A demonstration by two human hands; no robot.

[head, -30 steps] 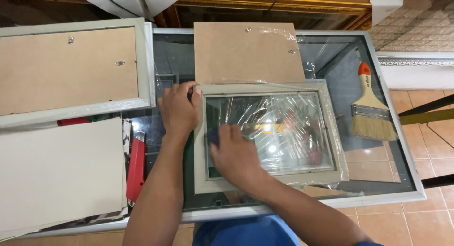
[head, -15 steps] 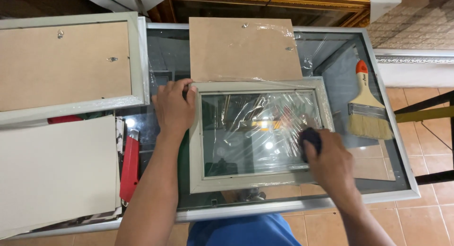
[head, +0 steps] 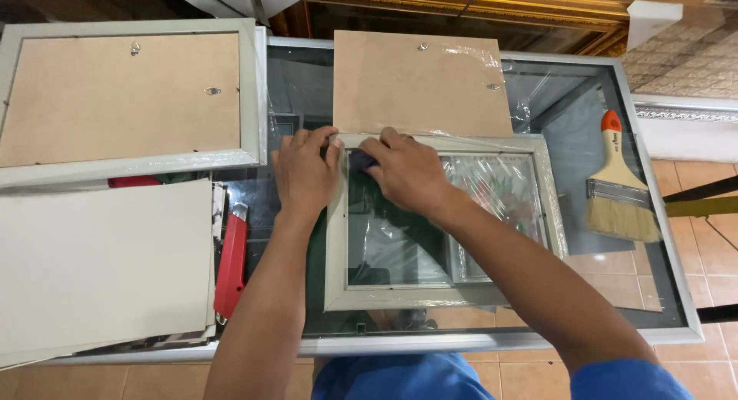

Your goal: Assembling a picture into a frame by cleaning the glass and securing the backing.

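Back across the glass comes the right hand (head: 407, 173), from the frame's right edge half a second ago to its top left corner, grip pinched shut on a dark cloth (head: 361, 160) pressed to the pane, while the left hand (head: 306, 173) lies flat on the pale picture frame (head: 415, 296), fingers spread, pinning that corner. Best to keep that hold firm and the strokes short and flat. Around them, the glass-topped surface (head: 661, 292) carries a brown backing board (head: 419, 85), a paintbrush (head: 619, 188), a red cutter (head: 231, 265) and another frame (head: 127, 96), over a tiled floor (head: 715, 254).
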